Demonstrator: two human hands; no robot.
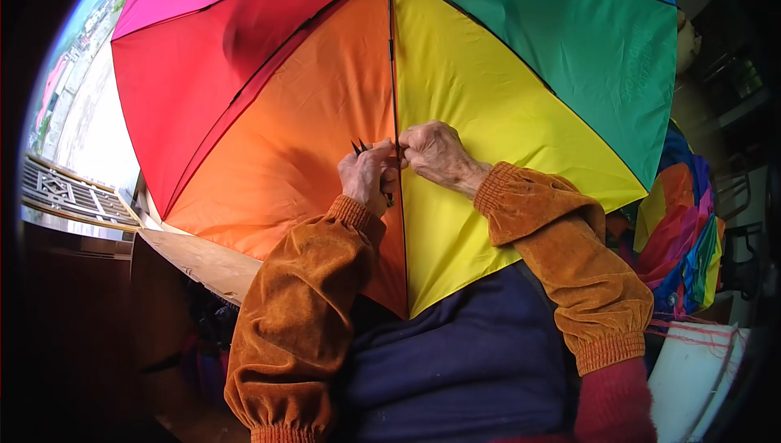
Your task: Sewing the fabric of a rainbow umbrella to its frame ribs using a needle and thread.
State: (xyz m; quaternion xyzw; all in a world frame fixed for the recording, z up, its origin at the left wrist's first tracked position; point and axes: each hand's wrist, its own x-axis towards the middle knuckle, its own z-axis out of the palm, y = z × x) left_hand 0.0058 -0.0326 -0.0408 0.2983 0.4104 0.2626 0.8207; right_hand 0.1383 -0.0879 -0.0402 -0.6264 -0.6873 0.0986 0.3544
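Note:
An opened rainbow umbrella [317, 101] spreads in front of me, its inner side with the dark ribs facing me. One thin rib [393, 85] runs down the seam between the orange and yellow panels. At this rib my left hand [364, 174] is closed, with the two dark pointed tips of small snips [359, 148] sticking out past its fingers. My right hand [439, 152] pinches at the same rib from the yellow side, its fingertips nearly meeting the left ones. Whatever lies between the right fingertips is too small to make out.
Folded rainbow cloth [679, 231] is heaped at the right, above a white container [695, 374] with pink string across it. A wooden board edge [203, 260] lies under the umbrella at left, near a metal railing [77, 195]. The umbrella's lowest point reaches my dark-clothed lap [464, 362].

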